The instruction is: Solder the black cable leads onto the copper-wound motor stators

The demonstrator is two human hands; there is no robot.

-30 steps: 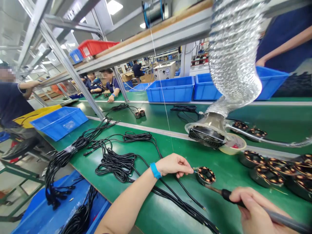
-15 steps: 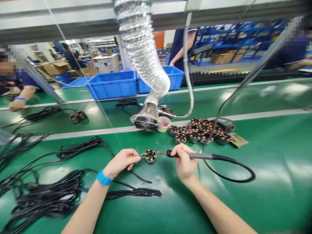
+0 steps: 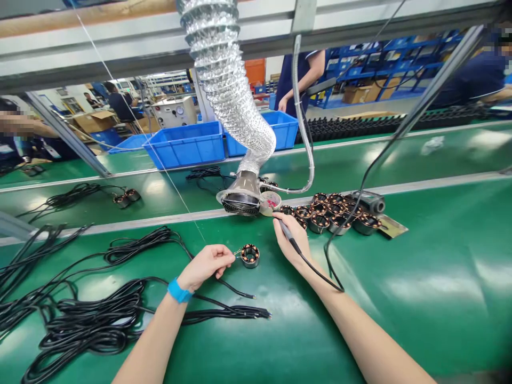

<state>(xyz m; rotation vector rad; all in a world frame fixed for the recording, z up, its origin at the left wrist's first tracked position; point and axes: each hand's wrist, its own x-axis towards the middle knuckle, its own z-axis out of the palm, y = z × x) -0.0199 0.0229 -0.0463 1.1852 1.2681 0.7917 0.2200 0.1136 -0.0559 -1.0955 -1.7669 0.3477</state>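
Observation:
My left hand [image 3: 208, 264], with a blue band at the wrist, pinches the thin wire leads [image 3: 237, 254] of a small motor stator [image 3: 250, 260]. This ring with copper windings sits on the green bench just right of my fingertips. My right hand [image 3: 295, 246] is wrapped round a soldering iron [image 3: 286, 231], its cord trailing back over my forearm. The iron points away from me, its front end close to a small round dish [image 3: 264, 210] with something red inside. Whether the tip touches the dish's contents I cannot tell.
Several more stators [image 3: 319, 223] cluster right of the dish. A fume extractor hood [image 3: 242, 194] hangs from a silver duct. Black cables [image 3: 96, 314] lie at left, cut ends near the middle. Blue bins [image 3: 186, 144] stand behind; other people work beyond.
My right hand has swung the soldering iron from beside the stator up and away to the dish. My left hand keeps its pinch on the leads. The view has shifted slightly.

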